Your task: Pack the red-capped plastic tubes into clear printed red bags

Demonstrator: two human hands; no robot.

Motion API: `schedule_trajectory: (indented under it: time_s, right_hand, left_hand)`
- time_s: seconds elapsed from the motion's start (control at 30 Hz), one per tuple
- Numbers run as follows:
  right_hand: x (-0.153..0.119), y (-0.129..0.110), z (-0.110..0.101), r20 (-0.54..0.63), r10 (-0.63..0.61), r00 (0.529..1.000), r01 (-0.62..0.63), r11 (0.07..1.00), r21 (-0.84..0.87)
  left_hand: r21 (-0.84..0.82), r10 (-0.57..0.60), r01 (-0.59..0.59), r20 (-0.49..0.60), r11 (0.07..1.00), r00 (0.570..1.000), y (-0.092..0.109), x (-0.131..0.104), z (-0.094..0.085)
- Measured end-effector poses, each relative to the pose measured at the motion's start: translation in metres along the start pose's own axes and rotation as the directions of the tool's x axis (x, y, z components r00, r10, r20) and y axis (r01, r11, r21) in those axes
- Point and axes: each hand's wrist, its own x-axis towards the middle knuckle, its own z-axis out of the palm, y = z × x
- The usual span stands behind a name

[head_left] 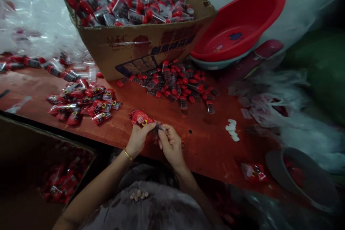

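Note:
Near the table's front edge, my left hand [138, 138] pinches a small red printed packet [140, 118]. The packet's clear end, with something dark in it, lies between both hands. My right hand [170, 143] has its thumb and fingers closed on that end, close to the left thumb. Left of my hands is a pile of similar red packets [81, 102]. Behind them are scattered small clear tubes with red caps [175, 81], many with dark contents.
A cardboard box [129, 45] full of red-capped tubes stands at the back, beside a red basin [242, 25]. Clear plastic bags [45, 18] lie at the left. White pieces [232, 130] and a grey container [304, 176] are at the right. A lower box [64, 176] holds red packets.

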Motion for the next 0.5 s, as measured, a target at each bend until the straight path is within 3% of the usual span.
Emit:
schedule_trajectory:
  time_s: [0.23, 0.4, 0.5]
  right_hand:
    - [0.003, -0.004, 0.011, 0.011, 0.032, 0.999, -0.033, 0.999, 0.035]
    - [0.017, 0.007, 0.021, 0.068, 0.099, 0.993, -0.101, 0.994, 0.035]
    - [0.026, 0.012, 0.032, 0.066, 0.0, 0.998, 0.002, 0.999, -0.04]
  left_hand:
    - [-0.072, -0.001, 0.0, -0.025, 0.997, 1.0, -0.005, -0.008, 0.002]
    - [-0.1, -0.105, 0.115, 0.099, 0.988, 0.989, -0.004, -0.012, -0.007]
    - [-0.143, -0.091, 0.106, 0.107, 0.984, 0.99, 0.007, -0.012, -0.014]
